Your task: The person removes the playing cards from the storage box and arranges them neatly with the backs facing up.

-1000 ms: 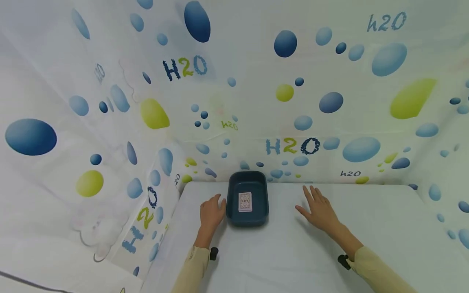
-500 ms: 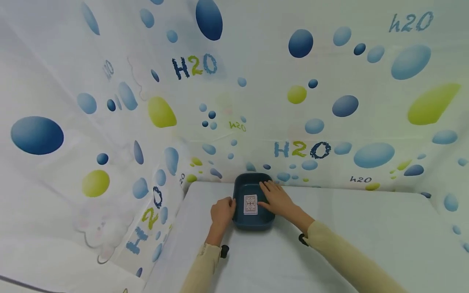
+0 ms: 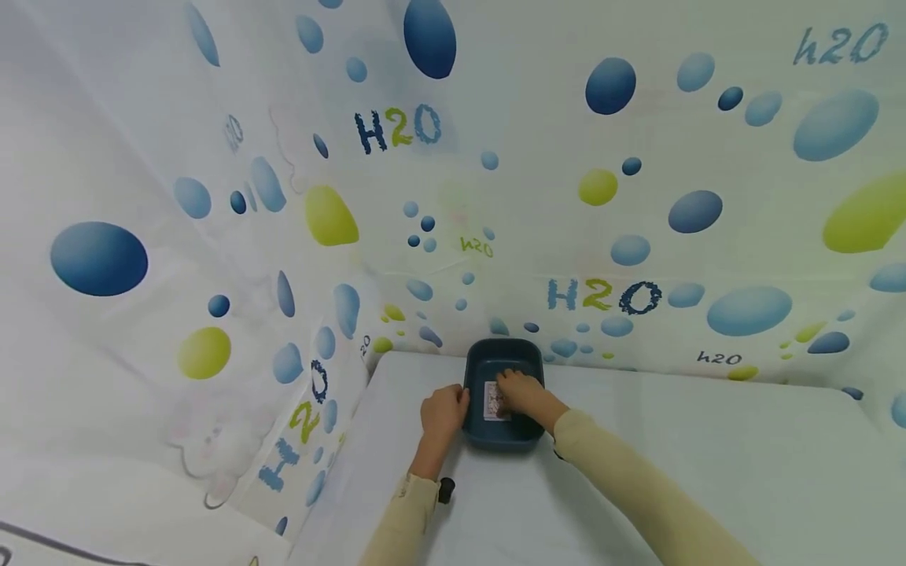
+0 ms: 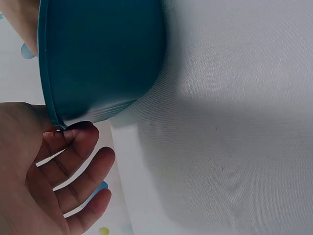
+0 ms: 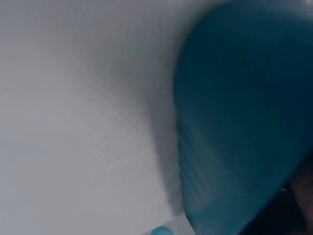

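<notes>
Pack of playing cards [image 3: 491,402] in a dark teal, round-cornered plastic basin [image 3: 504,438]. The pack is a small upright rectangle, pale-bordered, with a reddish ornamental back uppermost; its right part is covered. It lies flat on the basin floor, long sides running near to far. The right hand [image 3: 525,392] reaches in over the basin's right rim, bent fingers touching or just above the pack's right side; whether they clasp it cannot be told, and the right wrist view shows chiefly the basin's outer wall. The left hand [image 3: 443,410], left of the pack, pinches the basin's left rim between thumb and index finger, the other fingers spread and loosely curved.
</notes>
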The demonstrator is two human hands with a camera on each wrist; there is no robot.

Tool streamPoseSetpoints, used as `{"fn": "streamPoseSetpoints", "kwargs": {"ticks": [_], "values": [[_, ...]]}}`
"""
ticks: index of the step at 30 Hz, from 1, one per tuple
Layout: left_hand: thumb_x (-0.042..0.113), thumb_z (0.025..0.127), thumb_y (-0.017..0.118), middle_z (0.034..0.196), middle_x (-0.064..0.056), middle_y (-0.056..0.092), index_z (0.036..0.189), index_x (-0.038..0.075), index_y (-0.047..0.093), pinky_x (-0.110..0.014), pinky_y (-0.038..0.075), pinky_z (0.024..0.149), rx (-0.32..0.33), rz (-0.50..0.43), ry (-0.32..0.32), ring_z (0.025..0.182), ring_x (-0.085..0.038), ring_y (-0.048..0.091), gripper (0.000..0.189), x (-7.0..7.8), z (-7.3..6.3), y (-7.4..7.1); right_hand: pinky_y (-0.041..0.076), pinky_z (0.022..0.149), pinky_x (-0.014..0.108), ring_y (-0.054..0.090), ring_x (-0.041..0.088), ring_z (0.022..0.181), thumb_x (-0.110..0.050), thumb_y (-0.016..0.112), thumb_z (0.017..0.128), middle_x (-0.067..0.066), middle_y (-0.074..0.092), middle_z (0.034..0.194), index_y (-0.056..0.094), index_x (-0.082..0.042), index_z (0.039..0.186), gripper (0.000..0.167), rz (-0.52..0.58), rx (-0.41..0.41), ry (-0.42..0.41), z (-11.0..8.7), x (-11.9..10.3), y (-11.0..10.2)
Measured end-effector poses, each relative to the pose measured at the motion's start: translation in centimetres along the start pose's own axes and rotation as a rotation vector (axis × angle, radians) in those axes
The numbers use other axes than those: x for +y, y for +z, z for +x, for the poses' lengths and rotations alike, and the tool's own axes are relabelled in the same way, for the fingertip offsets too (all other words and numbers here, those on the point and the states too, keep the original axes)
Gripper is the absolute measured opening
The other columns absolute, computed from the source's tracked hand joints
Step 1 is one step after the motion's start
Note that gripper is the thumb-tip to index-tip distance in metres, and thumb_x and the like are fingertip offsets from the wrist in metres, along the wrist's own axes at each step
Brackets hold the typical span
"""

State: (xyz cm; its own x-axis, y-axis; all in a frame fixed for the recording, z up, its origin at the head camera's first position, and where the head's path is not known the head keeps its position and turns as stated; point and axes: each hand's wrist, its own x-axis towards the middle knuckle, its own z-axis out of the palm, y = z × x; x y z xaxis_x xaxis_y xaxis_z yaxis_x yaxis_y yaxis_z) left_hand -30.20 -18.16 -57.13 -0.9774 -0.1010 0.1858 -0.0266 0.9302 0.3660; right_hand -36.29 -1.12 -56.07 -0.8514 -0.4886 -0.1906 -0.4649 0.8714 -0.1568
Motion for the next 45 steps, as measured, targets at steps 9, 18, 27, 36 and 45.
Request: {"fn": "streamPoseSetpoints", "kwargs": {"ticks": [9, 18, 27, 36, 45], "values": [[0.031, 0.101, 0.059, 0.057, 0.001, 0.05, 0.066, 0.014, 0.054, -0.029, 0.03, 0.051, 0.014, -0.004, 0.02, 0.05, -0.014, 0.042, 0.039, 1.4, 0.1, -0.4, 0.051, 0.097, 0.051, 0.055, 0.038, 0.117, -0.041, 0.085, 0.079, 0.024, 0.05, 0.132, 0.052, -0.001, 0.132, 0.075, 0.058, 0.06, 0.021, -0.5, 1.3, 0.3], [0.03, 0.101, 0.058, 0.058, 0.001, 0.048, 0.066, 0.014, 0.051, -0.029, 0.029, 0.05, 0.001, -0.019, 0.007, 0.051, -0.014, 0.041, 0.039, 1.6, -0.1, -0.1, 0.052, 0.088, 0.047, 0.06, 0.033, 0.099, -0.025, 0.084, 0.083, 0.018, 0.065, 0.111, 0.034, -0.011, 0.132, 0.072, 0.289, 0.132, 0.039, -1.0, 1.7, 1.1], [0.028, 0.102, 0.058, 0.059, 0.001, 0.048, 0.067, 0.013, 0.051, -0.028, 0.029, 0.05, -0.005, -0.056, 0.005, 0.051, -0.014, 0.042, 0.038, 1.6, -0.6, 0.5, 0.047, 0.065, 0.03, 0.057, 0.016, 0.073, -0.01, 0.071, 0.093, 0.007, 0.063, 0.089, 0.054, -0.009, 0.122, 0.034, 0.599, 0.146, -0.03, -2.1, 2.5, 0.1], [0.028, 0.102, 0.058, 0.061, -0.001, 0.05, 0.072, 0.011, 0.057, -0.028, 0.032, 0.051, -0.016, -0.068, -0.045, 0.054, -0.015, 0.045, 0.034, 1.4, -0.8, 0.4, 0.046, 0.065, 0.027, 0.057, 0.014, 0.073, -0.015, 0.074, 0.091, 0.006, 0.067, 0.09, 0.065, -0.008, 0.123, 0.033, 0.79, 0.128, -0.092, -4.3, 3.2, -1.6], [0.026, 0.102, 0.058, 0.06, -0.001, 0.05, 0.069, 0.011, 0.055, -0.029, 0.032, 0.05, 0.002, -0.09, -0.056, 0.053, -0.016, 0.045, 0.036, 0.7, -0.6, 0.0, 0.036, 0.058, 0.026, 0.049, 0.015, 0.064, -0.019, 0.07, 0.094, 0.011, 0.063, 0.077, 0.061, -0.006, 0.128, 0.038, 0.926, 0.08, -0.109, -7.8, 4.8, -2.1]]}}
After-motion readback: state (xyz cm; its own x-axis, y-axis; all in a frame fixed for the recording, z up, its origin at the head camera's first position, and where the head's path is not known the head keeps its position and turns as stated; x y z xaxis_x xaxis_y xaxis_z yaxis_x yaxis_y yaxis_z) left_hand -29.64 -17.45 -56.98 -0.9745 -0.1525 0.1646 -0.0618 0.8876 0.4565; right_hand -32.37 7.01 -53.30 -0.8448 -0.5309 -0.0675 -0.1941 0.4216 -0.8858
